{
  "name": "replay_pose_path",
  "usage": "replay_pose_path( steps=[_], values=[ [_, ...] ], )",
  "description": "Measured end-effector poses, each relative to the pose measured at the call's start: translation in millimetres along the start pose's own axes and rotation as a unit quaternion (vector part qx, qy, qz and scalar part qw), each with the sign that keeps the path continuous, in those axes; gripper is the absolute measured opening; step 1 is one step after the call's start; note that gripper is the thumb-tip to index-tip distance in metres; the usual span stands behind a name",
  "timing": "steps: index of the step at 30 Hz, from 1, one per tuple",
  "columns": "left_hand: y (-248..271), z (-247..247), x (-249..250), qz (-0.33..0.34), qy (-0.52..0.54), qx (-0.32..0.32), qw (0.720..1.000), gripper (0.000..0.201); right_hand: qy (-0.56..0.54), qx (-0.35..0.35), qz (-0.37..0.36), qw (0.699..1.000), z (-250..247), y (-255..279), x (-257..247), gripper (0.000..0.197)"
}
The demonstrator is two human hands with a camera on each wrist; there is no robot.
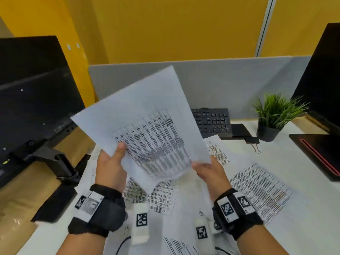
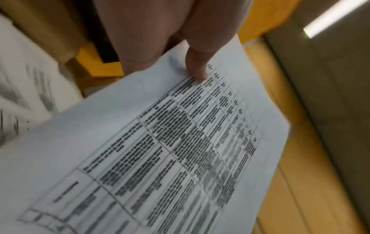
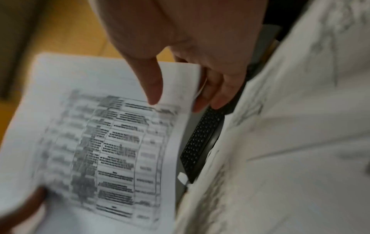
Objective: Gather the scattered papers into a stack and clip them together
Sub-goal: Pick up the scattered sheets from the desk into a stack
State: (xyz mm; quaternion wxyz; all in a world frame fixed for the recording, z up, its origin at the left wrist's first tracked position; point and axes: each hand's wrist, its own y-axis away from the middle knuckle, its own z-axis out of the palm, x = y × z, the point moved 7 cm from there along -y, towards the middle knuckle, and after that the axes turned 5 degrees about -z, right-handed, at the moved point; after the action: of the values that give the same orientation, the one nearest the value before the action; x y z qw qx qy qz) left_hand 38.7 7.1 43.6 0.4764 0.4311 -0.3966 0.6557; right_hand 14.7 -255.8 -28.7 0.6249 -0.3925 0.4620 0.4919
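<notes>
Both hands hold up a printed sheet (image 1: 147,126) with a table on it, tilted above the desk. My left hand (image 1: 112,162) pinches its left edge, thumb on the printed face; the left wrist view shows that thumb pressed on the sheet (image 2: 160,142). My right hand (image 1: 207,168) pinches the sheet's lower right corner, thumb in front and fingers behind, as the right wrist view shows on the sheet (image 3: 100,142). Several more printed papers (image 1: 257,188) lie scattered flat on the white desk (image 1: 303,208) beneath. A black binder clip (image 1: 252,140) lies behind them near the plant.
A black keyboard (image 1: 213,120) sits at the back, a small potted plant (image 1: 272,116) to its right. A dark monitor (image 1: 33,92) on an arm stands at the left, another monitor (image 1: 322,80) with its base at the right. A grey divider (image 1: 220,80) closes the back.
</notes>
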Motion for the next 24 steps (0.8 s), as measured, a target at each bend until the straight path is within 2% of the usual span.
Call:
replay_pose_path(
  steps=[2,3,4,6,9,11,12,14,18,21,22,23,24],
  values=[
    [3,2,-8,-0.027,0.03,0.012,0.999,0.035,-0.174,-0.036,0.056,0.983,3,-1,10,0.067],
    [7,7,-14,-0.046,0.035,-0.005,0.998,0.025,-0.229,-0.048,0.052,0.971,5,-2,6,0.071],
    [11,11,-19,-0.072,0.031,-0.022,0.997,0.022,-0.255,-0.057,0.032,0.965,7,-2,-3,0.065],
    [13,14,-27,-0.089,0.025,-0.061,0.994,0.029,-0.222,-0.041,-0.028,0.974,6,0,-28,0.05],
    [3,-7,-16,-0.031,0.011,-0.066,0.997,0.03,-0.142,-0.005,-0.128,0.982,-9,1,-70,0.029],
    [-5,-22,-5,0.001,0.004,-0.079,0.997,0.053,-0.092,0.001,-0.172,0.981,-19,2,-91,0.029],
    [-8,-27,3,0.015,-0.007,-0.085,0.996,0.057,-0.068,-0.002,-0.188,0.98,-22,2,-100,0.031],
    [-8,-30,18,0.04,-0.073,-0.102,0.991,0.038,-0.03,-0.02,-0.211,0.977,-27,1,-111,0.034],
    [3,-20,8,0.057,-0.215,-0.136,0.965,0.025,0.045,-0.044,-0.188,0.98,-25,-1,-99,0.051],
    [10,-24,-11,0.037,-0.208,-0.119,0.97,0.068,0.079,-0.025,-0.149,0.985,-26,1,-76,0.046],
    [11,-24,-15,0.035,-0.197,-0.101,0.975,0.069,0.08,-0.019,-0.138,0.987,-27,2,-71,0.043],
    [12,-24,-17,0.034,-0.191,-0.094,0.977,0.058,0.081,-0.015,-0.131,0.988,-27,3,-67,0.039],
    [13,-20,-17,0.033,-0.191,-0.095,0.976,0.037,0.082,-0.012,-0.125,0.989,-26,4,-67,0.034]
  ],
)
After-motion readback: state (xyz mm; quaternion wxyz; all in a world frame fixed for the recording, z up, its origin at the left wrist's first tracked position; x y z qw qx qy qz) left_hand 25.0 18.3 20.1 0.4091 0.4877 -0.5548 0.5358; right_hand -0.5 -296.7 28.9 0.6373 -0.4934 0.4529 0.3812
